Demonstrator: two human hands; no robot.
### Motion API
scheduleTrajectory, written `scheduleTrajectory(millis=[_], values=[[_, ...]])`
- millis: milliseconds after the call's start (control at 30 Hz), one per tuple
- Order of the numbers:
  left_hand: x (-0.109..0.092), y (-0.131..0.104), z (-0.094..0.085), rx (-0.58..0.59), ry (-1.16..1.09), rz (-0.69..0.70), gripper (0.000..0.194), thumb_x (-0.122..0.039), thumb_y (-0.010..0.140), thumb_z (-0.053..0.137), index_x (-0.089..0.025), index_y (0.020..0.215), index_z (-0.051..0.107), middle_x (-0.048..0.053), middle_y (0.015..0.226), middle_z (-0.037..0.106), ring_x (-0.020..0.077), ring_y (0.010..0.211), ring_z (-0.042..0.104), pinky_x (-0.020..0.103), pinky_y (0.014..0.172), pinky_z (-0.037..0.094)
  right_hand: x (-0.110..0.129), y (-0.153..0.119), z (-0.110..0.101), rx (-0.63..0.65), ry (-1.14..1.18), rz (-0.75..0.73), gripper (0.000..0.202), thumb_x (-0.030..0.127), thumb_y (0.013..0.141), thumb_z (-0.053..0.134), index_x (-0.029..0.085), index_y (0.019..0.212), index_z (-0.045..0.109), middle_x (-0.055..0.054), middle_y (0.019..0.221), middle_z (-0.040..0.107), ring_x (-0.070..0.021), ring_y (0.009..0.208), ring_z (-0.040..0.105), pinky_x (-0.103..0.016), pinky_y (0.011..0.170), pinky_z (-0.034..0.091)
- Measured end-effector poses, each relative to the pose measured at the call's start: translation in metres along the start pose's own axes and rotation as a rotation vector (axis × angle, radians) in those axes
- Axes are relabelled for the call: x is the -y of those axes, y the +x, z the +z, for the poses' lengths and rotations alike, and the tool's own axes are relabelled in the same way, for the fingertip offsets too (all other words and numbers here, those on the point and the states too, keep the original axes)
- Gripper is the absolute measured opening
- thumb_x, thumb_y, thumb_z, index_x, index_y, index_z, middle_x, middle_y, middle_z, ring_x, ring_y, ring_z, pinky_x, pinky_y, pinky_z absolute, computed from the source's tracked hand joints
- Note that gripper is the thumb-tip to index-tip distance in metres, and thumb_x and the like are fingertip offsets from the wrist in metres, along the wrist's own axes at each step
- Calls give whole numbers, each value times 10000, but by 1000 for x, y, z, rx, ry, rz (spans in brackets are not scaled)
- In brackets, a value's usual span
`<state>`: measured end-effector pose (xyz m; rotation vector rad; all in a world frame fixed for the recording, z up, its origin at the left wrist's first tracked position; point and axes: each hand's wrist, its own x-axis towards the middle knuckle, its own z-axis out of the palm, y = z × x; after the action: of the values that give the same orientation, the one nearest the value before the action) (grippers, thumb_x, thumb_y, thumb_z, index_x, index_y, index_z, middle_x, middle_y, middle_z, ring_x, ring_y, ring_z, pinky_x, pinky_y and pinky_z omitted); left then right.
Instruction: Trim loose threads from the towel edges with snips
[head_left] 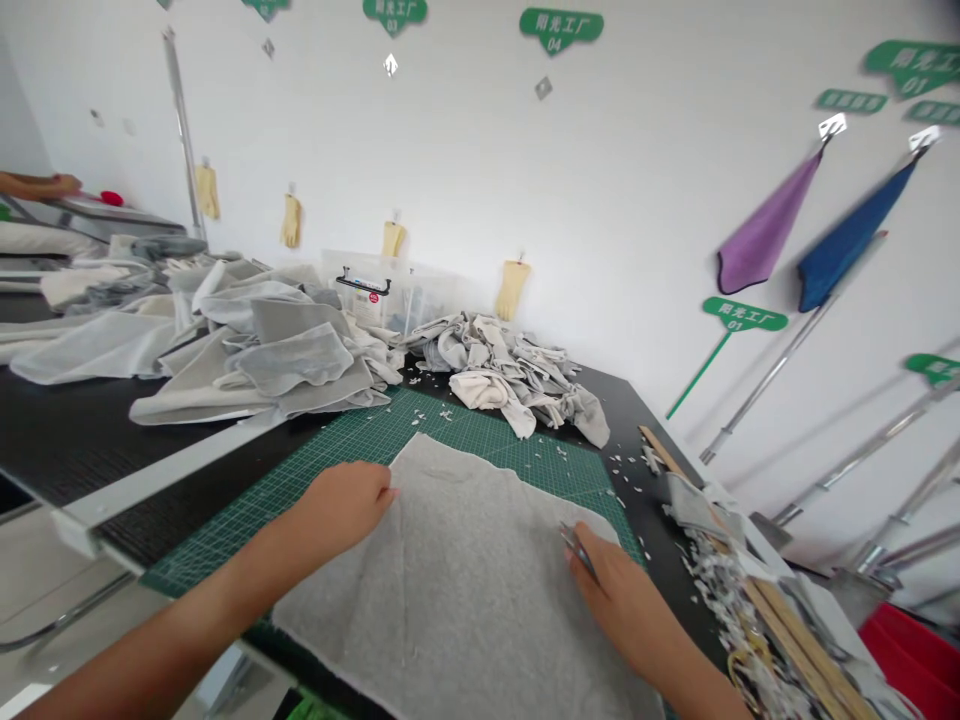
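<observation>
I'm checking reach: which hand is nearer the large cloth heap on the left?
Left. The left hand, at the left edge of the gray cloth, is in front of the heap; the right hand, holding a metal tool, is farther right.

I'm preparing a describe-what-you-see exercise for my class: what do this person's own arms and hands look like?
Both the left hand and the right hand are ungloved. The left forearm and right forearm are bare as far as the picture shows, with no sleeve, watch or bracelet visible. Rings or small markings can't be made out.
</observation>
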<state>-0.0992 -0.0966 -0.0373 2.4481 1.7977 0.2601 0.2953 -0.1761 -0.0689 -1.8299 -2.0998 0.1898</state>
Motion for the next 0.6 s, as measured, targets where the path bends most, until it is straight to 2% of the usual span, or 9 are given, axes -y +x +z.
scheduleTrajectory(millis=[67,133,200,267,333,433,500,567,600], values=[[3,15,4,-61,22,2,315,-376,921,469,-150,1020,665,174,1031,696,304,947,670,402,836,477,-3,-10,7,-11,-6,-41,399,409,1001,346,218,1299,529,-122,1311,630,-250,1239,572,-359,1045,406],[4,37,8,-74,25,-5,340,-373,887,516,-113,1066,644,211,1089,681,327,1007,664,411,855,489,-10,-7,9,-20,-7,-45,416,404,1005,333,210,1324,518,-117,1336,617,-243,1260,558,-365,1067,394],[5,64,10,19,-58,-8,349,-404,857,548,-107,1004,658,209,1001,705,324,920,690,399,800,518,-19,2,6,-22,-16,-25,428,425,1003,333,206,1317,522,-119,1330,619,-252,1251,563,-376,1053,404],[6,90,13,189,-218,-79,339,-430,808,593,-109,883,672,167,776,710,287,687,692,369,655,535,-24,15,1,-19,-23,8,423,453,998,328,212,1273,542,-121,1262,655,-268,1194,599,-385,1002,433],[7,115,18,285,-411,-154,268,-385,725,669,-117,733,662,98,554,635,237,517,627,328,544,512,-24,28,-4,-26,-13,54,403,476,990,325,222,1194,562,-115,1143,694,-278,1092,645,-381,915,465],[7,141,32,244,-713,-154,156,-290,662,702,-142,675,656,34,506,592,168,518,584,255,532,494,-8,52,-11,-67,66,99,330,477,965,356,229,1030,563,-83,975,708,-251,915,675,-336,778,473],[6,152,43,199,-857,-126,163,-293,698,667,-152,777,688,24,600,636,142,587,595,222,571,499,12,72,-13,-59,179,87,276,456,955,380,230,933,537,-47,885,700,-197,782,661,-292,712,452],[4,159,53,153,-962,-87,250,-306,736,630,-145,910,708,32,700,673,137,653,608,215,613,500,39,96,-12,-4,308,57,277,444,957,367,223,852,497,-11,759,665,-153,614,596,-266,632,415],[4,161,57,129,-1014,-54,293,-310,742,621,-135,957,713,38,729,683,142,672,609,223,626,497,54,109,-10,23,344,24,283,448,955,371,224,830,490,-1,712,639,-149,591,566,-260,608,394]])
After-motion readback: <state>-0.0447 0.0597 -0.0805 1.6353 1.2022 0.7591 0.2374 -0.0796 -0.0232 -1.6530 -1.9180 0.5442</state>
